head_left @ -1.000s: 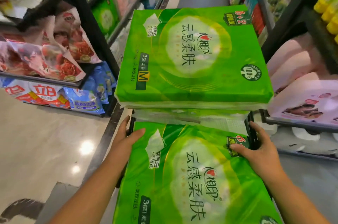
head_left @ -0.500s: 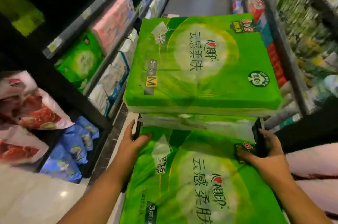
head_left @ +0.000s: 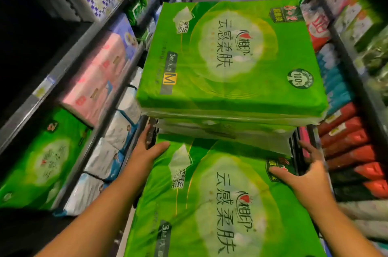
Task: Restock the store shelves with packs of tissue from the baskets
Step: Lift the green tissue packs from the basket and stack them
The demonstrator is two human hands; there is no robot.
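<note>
Shelves (head_left: 69,67) flank me. Left grip (head_left: 144,151) and right grip (head_left: 308,174) lie flat, holding nothing, thumbs on the lower tissue pack (head_left: 210,204) at 6 o'clock. It looks soft, light and slick; I'd clasp its sides.

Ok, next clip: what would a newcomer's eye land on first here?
Two bright green tissue packs fill the centre: the top pack stacked farther off, the near pack below it. The left hand and right hand sit at the near pack's far corners, thumbs on it. To the left stand pink packs, to the right red packs.
</note>
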